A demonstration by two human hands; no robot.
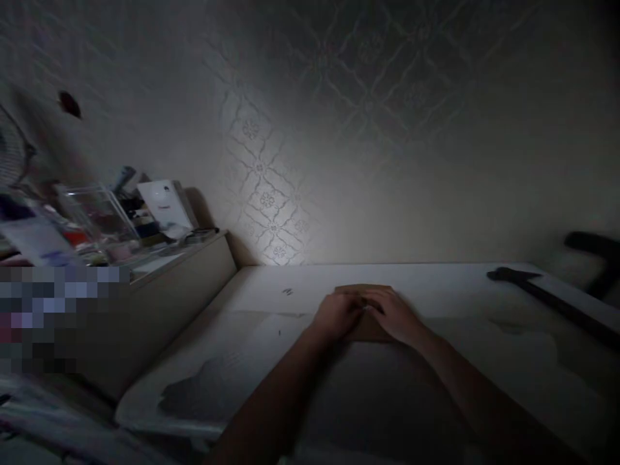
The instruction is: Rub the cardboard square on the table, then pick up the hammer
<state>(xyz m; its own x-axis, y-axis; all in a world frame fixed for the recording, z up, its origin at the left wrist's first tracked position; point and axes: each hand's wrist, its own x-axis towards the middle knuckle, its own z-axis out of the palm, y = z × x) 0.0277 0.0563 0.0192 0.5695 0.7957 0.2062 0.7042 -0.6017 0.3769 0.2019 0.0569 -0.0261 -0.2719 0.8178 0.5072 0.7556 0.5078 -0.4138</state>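
A flat brown piece [371, 330] lies on the white table [256, 284], partly covered by both hands. My left hand [339, 313] rests over its left part, fingers bent inward. From the right, my right hand [391, 312] reaches over the same piece, its fingers meeting those of my left hand near the middle. Something small and pale [367, 308] shows between the fingertips, too small and dim to identify. Both hands are closed around that spot.
A dark hammer [547, 297] lies at the right. Small dark bits [287, 292] are on the table left of the hands. At the left, a cabinet [184, 284] bears a white box [165, 203] and a clear plastic holder [99, 216]. A patterned wall stands behind.
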